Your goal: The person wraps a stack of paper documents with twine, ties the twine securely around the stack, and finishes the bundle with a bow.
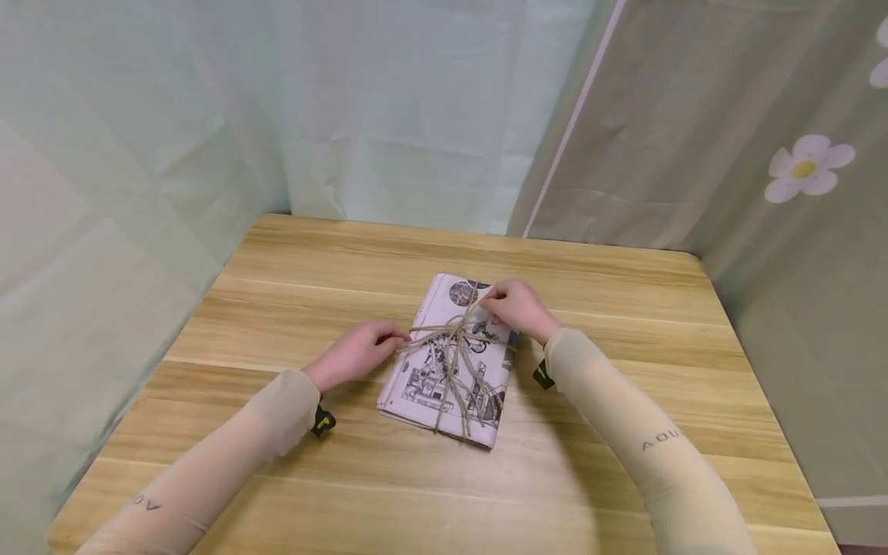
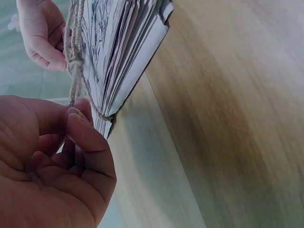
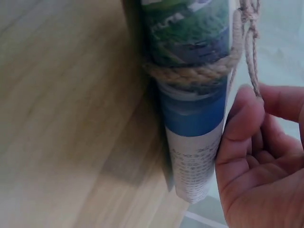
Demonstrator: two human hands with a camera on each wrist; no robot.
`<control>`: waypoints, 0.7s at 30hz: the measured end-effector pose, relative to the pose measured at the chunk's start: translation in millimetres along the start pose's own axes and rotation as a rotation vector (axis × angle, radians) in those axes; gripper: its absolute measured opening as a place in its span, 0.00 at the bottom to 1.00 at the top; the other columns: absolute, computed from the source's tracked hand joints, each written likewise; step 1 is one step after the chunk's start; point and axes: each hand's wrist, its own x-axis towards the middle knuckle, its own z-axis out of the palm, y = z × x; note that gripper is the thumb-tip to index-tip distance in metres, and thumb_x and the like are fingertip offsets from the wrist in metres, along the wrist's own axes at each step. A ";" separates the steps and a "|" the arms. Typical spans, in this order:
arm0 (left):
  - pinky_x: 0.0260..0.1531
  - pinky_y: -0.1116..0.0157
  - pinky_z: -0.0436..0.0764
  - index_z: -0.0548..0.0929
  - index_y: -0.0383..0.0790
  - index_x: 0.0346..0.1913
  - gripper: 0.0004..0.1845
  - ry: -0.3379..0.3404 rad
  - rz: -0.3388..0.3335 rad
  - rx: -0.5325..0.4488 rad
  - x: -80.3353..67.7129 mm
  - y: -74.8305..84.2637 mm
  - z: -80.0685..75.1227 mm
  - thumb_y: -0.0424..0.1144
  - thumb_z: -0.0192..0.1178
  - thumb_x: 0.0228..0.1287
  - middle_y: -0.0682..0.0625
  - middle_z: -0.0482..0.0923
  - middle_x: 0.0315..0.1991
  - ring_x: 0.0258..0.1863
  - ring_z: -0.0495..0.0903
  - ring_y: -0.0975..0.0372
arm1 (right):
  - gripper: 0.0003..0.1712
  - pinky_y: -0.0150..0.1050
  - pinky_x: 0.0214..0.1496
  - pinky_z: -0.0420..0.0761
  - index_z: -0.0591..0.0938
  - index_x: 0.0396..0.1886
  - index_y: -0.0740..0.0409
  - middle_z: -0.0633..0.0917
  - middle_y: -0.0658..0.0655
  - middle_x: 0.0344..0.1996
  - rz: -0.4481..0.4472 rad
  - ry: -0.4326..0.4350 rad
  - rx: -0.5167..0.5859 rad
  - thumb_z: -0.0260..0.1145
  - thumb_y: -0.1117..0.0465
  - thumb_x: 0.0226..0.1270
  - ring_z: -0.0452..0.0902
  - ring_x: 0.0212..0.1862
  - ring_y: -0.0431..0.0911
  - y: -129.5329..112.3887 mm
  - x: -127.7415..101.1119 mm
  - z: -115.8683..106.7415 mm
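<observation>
A flat bundle of folded printed paper (image 1: 423, 385) lies on the wooden table, tied both ways with brown twine (image 1: 454, 333) that meets in a bow near its middle. My left hand (image 1: 361, 351) pinches a strand of the twine between thumb and forefinger at the bundle's left edge. Over the upper right part of the bundle, my right hand (image 1: 519, 308) pinches another loop of the twine. In the left wrist view the knot (image 2: 75, 66) sits between both hands, beside the layered paper edges (image 2: 137, 52). The right wrist view shows the bundle's folded side (image 3: 194, 111) with twine wrapped round it.
The wooden table (image 1: 312, 270) extends round the bundle on all sides. Pale curtains (image 1: 416, 116) hang behind and beside it, with a white flower print (image 1: 808, 168) on the right. Dark wrist straps (image 1: 323, 422) show under both sleeves.
</observation>
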 end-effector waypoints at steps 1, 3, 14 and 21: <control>0.53 0.51 0.79 0.87 0.43 0.53 0.11 -0.003 0.001 -0.004 -0.6 -0.9 -0.5 0.38 0.56 0.77 0.48 0.85 0.50 0.47 0.80 0.57 | 0.10 0.38 0.28 0.79 0.88 0.41 0.60 0.85 0.59 0.27 0.012 0.016 0.006 0.67 0.57 0.73 0.79 0.26 0.48 0.1 -0.9 -0.2; 0.55 0.49 0.78 0.87 0.43 0.54 0.12 -0.008 0.006 -0.010 -2.0 -3.0 -1.3 0.37 0.55 0.77 0.47 0.84 0.52 0.49 0.80 0.55 | 0.11 0.38 0.28 0.79 0.87 0.42 0.60 0.85 0.58 0.28 0.036 0.041 0.018 0.67 0.57 0.74 0.80 0.27 0.48 0.7 -2.4 -0.8; 0.48 0.54 0.80 0.88 0.43 0.51 0.10 -0.038 0.017 0.024 -8.4 -7.6 -1.1 0.36 0.57 0.77 0.50 0.86 0.46 0.41 0.79 0.61 | 0.11 0.39 0.29 0.78 0.84 0.37 0.59 0.84 0.56 0.27 0.047 0.158 0.010 0.65 0.56 0.74 0.78 0.27 0.46 15.5 -2.9 -2.9; 0.47 0.54 0.80 0.86 0.42 0.50 0.09 -0.052 -0.020 0.017 -13.3 -7.5 -3.0 0.35 0.57 0.76 0.50 0.85 0.45 0.40 0.79 0.60 | 0.10 0.39 0.31 0.78 0.84 0.39 0.60 0.83 0.56 0.31 0.037 0.189 0.006 0.65 0.57 0.74 0.76 0.30 0.47 21.8 -2.0 -5.5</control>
